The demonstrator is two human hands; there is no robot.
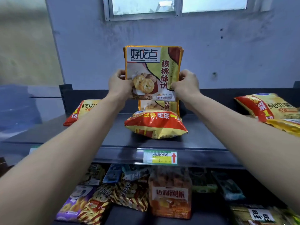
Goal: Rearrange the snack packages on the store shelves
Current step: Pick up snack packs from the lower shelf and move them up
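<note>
Head cam, looking at the top shelf [203,135]. Both hands hold one walnut cookie pack [153,72] in the air over the middle of the shelf, in front of the grey wall. The pack stands upright with its long axis vertical. Its printed front faces the camera and the writing is the right way up.

The left hand [119,84] pinches the pack's left edge and the right hand [186,83] pinches the right edge, both around the lower half. Thumbs are on the front and the fingers curl round behind.

The logo at the top left reads 好吃点, and 核桃酥饼 runs down the right side on a green-yellow panel. There's a cookie photo at the lower left. The small print at the bottom is too blurry to read.

Just below it a second cookie pack [159,106] with the same design stands on the shelf, mostly hidden. A red and yellow chip bag [155,125] lies right in front of that one, with its print upside down to the camera.

Two more chip bags lie flat further out, a left one [81,111] and a right one [266,106], both showing 纯切.

The shelf's front edge has a price tag [159,157] with a red up arrow and scribbled handwriting. On the shelf below, an orange pack [169,194] reads 达利园派, among other snack packs.
</note>
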